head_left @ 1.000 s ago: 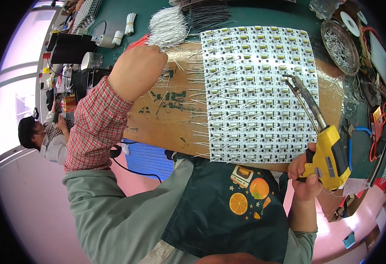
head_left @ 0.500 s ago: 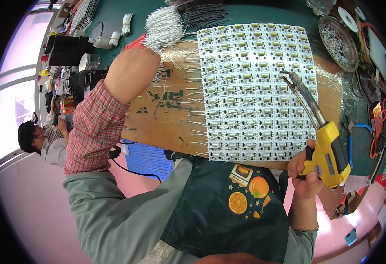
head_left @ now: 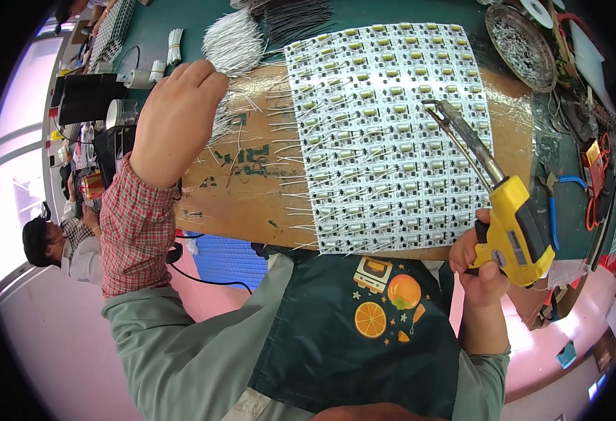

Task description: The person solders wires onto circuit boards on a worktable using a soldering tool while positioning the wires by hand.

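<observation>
My right hand [head_left: 478, 263] grips a yellow and black soldering gun [head_left: 515, 228]. Its metal tip and thin feed tube reach over a large sheet of white circuit boards [head_left: 385, 147], without a clear sign of contact. Small yellowish components sit in rows across the sheet, and white wires stick out along its left side. My left hand [head_left: 178, 119] is curled with its fingers bent down, beside a heap of white wires [head_left: 232, 41]. Its fingertips are hidden, so what they hold does not show. More loose white wires lie just right of this hand.
Beneath the sheet lies a brown cardboard [head_left: 252, 203]. Black wires [head_left: 297, 17] are heaped at the back. At the far right stand a round dish of clippings [head_left: 522, 49] and blue-handled pliers [head_left: 552, 210]. A cup [head_left: 122, 112] is at left; another person [head_left: 62, 242] sits beyond.
The whole view has shifted slightly. My left hand has moved a little left, its knuckles opening from a tighter fist, and now covers the red wires. The soldering gun stays in my right hand.
</observation>
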Demonstrator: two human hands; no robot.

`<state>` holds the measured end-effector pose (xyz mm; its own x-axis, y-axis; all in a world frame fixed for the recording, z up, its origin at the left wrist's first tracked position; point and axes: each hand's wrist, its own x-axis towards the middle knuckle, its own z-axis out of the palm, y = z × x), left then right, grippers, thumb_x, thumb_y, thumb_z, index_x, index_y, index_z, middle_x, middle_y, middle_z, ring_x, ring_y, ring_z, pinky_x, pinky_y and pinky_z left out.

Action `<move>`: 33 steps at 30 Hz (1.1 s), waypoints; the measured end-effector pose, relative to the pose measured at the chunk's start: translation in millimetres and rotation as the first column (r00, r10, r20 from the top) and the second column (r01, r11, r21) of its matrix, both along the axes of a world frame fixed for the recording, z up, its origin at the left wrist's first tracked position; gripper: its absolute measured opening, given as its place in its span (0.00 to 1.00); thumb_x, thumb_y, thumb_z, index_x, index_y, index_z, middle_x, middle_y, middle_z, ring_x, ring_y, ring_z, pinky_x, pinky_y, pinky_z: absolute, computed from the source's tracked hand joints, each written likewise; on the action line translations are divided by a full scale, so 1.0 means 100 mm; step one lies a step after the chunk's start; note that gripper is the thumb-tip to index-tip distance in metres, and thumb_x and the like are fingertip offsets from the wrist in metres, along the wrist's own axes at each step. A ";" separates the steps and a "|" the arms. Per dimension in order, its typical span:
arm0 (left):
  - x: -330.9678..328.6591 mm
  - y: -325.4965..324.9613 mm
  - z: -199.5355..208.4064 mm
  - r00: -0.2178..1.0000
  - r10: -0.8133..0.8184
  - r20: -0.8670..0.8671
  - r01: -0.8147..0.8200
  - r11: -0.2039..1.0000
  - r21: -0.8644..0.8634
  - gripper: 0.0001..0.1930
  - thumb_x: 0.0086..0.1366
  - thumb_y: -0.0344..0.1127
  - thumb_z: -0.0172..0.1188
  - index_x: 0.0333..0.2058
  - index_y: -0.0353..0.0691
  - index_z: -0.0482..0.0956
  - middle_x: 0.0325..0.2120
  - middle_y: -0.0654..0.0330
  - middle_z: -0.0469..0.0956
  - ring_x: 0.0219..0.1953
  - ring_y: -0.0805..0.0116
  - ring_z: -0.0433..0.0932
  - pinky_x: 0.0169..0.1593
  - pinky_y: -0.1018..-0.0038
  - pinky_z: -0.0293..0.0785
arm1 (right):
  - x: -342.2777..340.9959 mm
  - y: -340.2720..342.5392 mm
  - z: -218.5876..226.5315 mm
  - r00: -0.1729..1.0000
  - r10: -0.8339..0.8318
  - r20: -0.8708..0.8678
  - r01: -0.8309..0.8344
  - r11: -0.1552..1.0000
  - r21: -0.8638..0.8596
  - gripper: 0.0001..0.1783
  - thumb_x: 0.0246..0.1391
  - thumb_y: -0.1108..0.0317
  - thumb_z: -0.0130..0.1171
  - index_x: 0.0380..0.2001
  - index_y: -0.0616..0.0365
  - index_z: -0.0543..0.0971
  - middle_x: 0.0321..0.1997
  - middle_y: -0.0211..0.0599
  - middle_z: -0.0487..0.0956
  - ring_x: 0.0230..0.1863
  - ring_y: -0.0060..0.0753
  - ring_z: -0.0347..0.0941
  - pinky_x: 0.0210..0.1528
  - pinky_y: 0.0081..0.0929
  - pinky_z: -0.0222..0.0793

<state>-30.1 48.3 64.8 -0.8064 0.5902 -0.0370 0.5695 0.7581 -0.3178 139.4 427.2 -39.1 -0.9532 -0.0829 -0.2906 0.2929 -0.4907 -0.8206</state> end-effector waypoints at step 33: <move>0.19 1.01 -0.77 0.947 -0.315 0.069 0.196 0.733 0.652 0.13 0.51 0.28 0.57 0.38 0.36 0.77 0.29 0.59 0.72 0.34 0.59 0.75 0.38 0.66 0.74 | 0.02 -0.04 0.23 0.958 0.221 0.183 -0.264 0.928 0.262 0.54 0.46 0.42 0.74 0.66 0.62 0.60 0.30 0.27 0.66 0.29 0.20 0.63 0.30 0.21 0.62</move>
<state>-11.5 149.0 -11.9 -0.6379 0.7088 0.3010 0.7692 0.5676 0.2935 141.1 422.9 -16.3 -0.8588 -0.2009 -0.4712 0.5018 -0.1450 -0.8527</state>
